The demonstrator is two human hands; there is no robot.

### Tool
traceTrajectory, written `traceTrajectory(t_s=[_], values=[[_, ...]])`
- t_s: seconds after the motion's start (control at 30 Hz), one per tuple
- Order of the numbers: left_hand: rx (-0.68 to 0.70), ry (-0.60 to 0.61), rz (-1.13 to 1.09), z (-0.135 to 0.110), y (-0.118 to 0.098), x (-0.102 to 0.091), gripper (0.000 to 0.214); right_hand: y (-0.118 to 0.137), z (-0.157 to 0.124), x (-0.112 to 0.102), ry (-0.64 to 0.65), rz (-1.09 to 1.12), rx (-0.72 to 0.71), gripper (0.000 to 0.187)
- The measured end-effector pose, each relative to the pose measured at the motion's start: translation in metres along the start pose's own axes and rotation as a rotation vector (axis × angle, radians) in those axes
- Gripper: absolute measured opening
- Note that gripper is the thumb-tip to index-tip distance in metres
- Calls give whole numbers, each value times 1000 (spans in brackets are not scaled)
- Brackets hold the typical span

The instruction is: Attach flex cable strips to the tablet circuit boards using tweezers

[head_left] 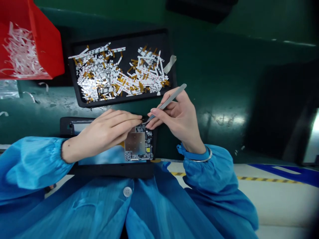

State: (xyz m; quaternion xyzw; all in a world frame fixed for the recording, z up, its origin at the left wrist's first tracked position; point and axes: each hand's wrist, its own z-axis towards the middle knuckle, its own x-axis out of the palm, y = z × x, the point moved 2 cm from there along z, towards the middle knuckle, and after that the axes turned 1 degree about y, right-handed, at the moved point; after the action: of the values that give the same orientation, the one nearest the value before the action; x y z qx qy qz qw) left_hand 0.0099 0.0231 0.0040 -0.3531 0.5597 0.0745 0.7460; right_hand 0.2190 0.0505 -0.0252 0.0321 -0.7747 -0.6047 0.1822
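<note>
In my right hand [178, 114] a pair of metal tweezers [171, 97] is gripped between thumb and fingers, its tip down at the upper edge of a circuit board [149, 141]. The board has a bare metal shield plate [135, 143] and a small yellow part. My left hand [109, 131] lies stretched over an opened tablet-like device [104, 156], fingertips meeting the board's upper edge near the tweezer tip. Its thumb is hidden. Whatever small part lies at the tip is too small to make out. The device rests in a black tray [112, 170].
Behind my hands a black tray [129, 36] holds many white and amber flex strips. A red bin [51, 49] with white peeled strips stands at the far left. Loose strips [30, 96] lie on the green table [219, 79]. A black object [201, 8] sits at the back.
</note>
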Motion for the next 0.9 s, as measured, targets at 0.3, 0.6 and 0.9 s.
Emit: traceTrajectory(t_s=[0.3,0.6,0.9], values=[[106,5,94,-4,-1,4,28,-2,-1,-1,-36,-99,-64,33],[144,-4,155,-3,0,5,24,1,-4,0,-17,-94,-71,34],[133,-2,140,-3,0,6,28,0,-7,1,-40,-137,-66,38]])
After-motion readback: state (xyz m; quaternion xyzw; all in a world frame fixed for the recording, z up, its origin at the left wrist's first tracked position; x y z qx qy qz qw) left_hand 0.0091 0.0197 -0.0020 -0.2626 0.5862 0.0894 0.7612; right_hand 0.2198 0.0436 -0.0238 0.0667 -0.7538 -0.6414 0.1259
